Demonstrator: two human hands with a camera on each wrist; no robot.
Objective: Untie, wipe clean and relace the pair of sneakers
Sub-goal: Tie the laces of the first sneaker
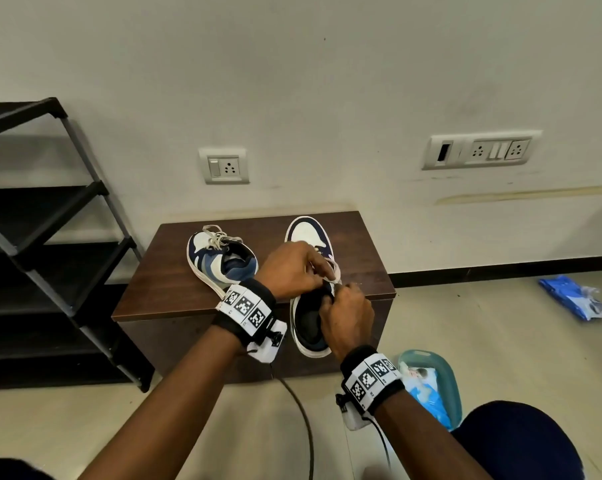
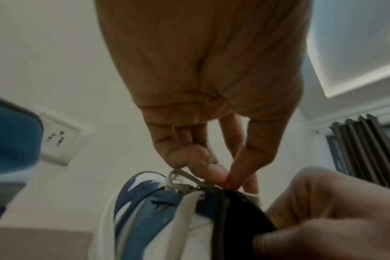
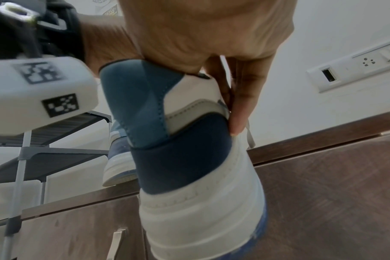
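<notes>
White lace (image 1: 333, 271) pinched by left hand (image 1: 294, 270) at throat of right-side sneaker (image 1: 310, 299); fingertips (image 2: 218, 174) closed on strand, seen from left wrist. Right hand (image 1: 347, 315) curled round tongue and collar, steadying. Shoe on brown cabinet top (image 1: 175, 289), toe to wall, heel overhanging near edge, long axis running away from body. Lace directly under left hand, so likely pull up and back along that axis. Second sneaker (image 1: 220, 259) just left, laces loose, untouched.
</notes>
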